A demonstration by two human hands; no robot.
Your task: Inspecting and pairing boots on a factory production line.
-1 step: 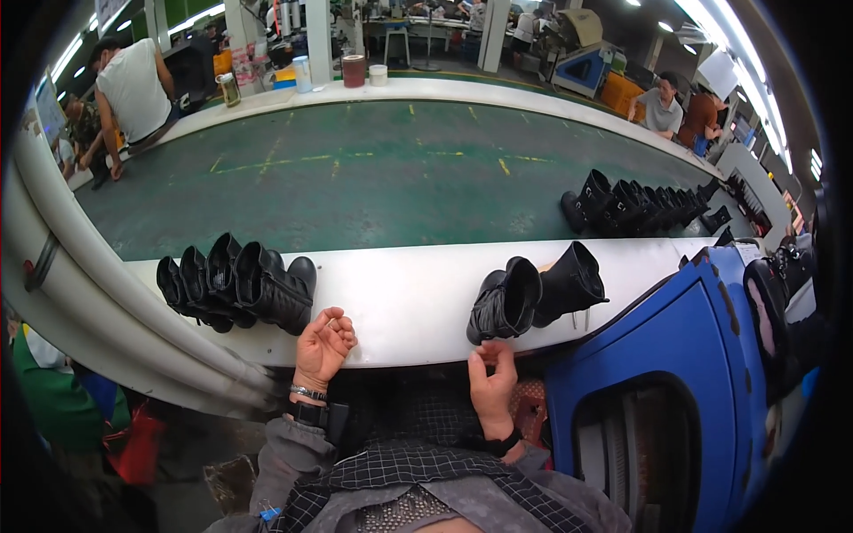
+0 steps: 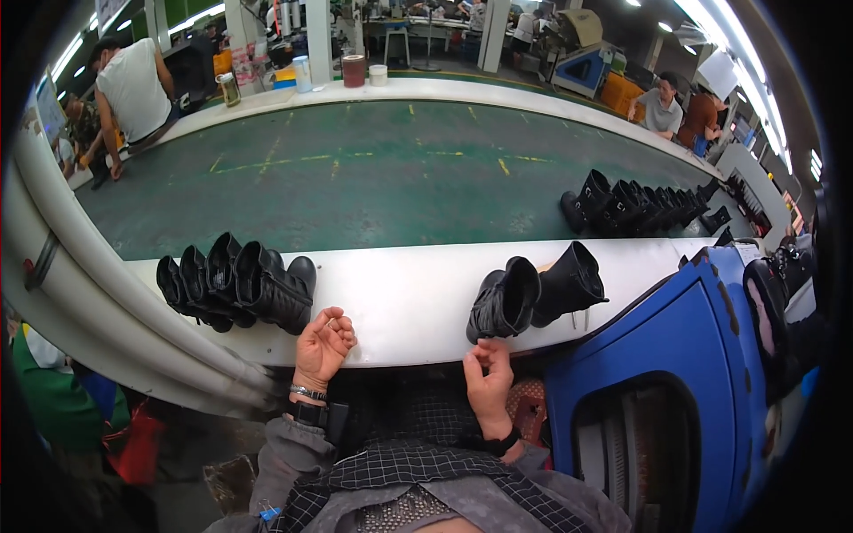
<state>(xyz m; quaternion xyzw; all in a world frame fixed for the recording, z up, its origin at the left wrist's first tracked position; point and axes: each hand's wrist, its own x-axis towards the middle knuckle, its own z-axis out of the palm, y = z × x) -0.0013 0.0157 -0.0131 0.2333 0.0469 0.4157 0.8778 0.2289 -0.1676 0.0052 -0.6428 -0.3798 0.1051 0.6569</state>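
My left hand rests at the front edge of the white ledge, palm turned up, its fingers loosely bent and holding nothing. Just beyond it stands a black boot, the nearest of several black boots lined up on the left. My right hand is open at the same edge, fingers half bent. Its fingertips are close under a black laced boot; whether they touch it I cannot tell. Another black boot stands right behind that one, leaning to the right.
Beyond the white ledge runs a green conveyor belt, with a row of black boots at its right. A blue machine stands close on my right, thick pale pipes on my left. Co-workers sit across the belt.
My right hand has shifted slightly to the left, beside the boot. My left hand and the boots stay where they were.
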